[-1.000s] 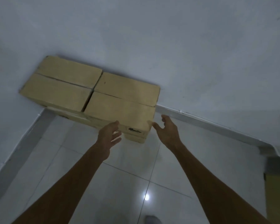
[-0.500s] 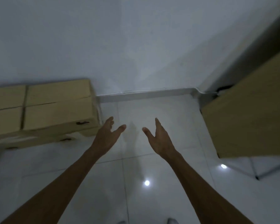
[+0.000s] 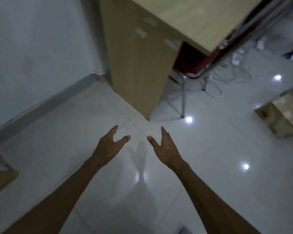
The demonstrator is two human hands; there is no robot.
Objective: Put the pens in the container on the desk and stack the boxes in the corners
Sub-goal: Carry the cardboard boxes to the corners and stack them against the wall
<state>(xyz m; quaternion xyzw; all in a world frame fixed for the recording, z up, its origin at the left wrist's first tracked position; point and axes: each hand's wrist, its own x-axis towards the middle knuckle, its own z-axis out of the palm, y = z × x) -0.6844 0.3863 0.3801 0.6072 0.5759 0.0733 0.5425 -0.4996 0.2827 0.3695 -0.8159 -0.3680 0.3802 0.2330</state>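
My left hand (image 3: pixel 109 147) and my right hand (image 3: pixel 164 146) are stretched out side by side over the white tiled floor, fingers straight and spread, holding nothing. A corner of the stacked cardboard boxes (image 3: pixel 0 173) shows at the left edge, well away from my left hand. Another cardboard box (image 3: pixel 284 119) stands on the floor at the right edge, far from my right hand. The wooden desk (image 3: pixel 139 61) rises ahead of both hands, with its light top at the upper right. No pens or container are in view.
A red chair (image 3: pixel 191 68) with metal legs is tucked under the desk. White cables (image 3: pixel 230 76) lie tangled on the floor behind it. The white wall and its grey skirting (image 3: pixel 41 105) run along the left.
The view has swung right, away from the stacked boxes towards the desk. Both hands left the box stack and stay open and empty in front of me.
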